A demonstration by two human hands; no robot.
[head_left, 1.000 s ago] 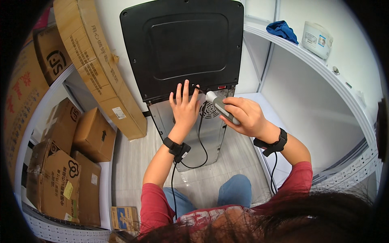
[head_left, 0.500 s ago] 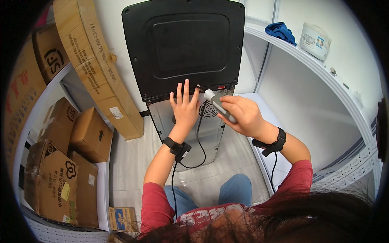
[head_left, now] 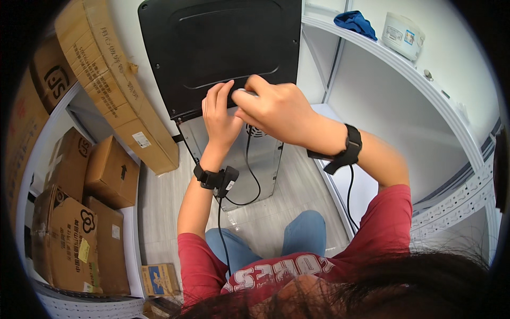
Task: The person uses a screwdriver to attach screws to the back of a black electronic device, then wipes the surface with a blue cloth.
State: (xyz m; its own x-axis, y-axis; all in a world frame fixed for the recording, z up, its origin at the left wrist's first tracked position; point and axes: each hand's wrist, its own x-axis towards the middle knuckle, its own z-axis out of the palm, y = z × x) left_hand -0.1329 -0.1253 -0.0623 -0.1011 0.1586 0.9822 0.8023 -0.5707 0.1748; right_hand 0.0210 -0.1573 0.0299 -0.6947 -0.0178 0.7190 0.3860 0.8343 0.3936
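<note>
My right hand is closed around a screwdriver; only a sliver of its grey handle shows, and its tip is hidden behind my fingers. Beside it on the left, my left hand has its fingers stretched up and slightly bent, close to the lower edge of a black back panel. My left thumb is partly covered by the right hand. Below the panel is the appliance's silver metal lower part. A round vent grille shows under my right hand, and a black cord hangs down in front.
Cardboard boxes fill the shelving at left, and a tall carton leans beside the appliance. On the right-hand shelf are a blue cloth and a white rice cooker. Black bands with cables circle both my wrists. A small box lies low at left.
My right hand has turned and moved left and up, now covering most of the screwdriver. My left hand, flat on the panel before, has its fingers bent closer together. The whole view has shifted slightly.
</note>
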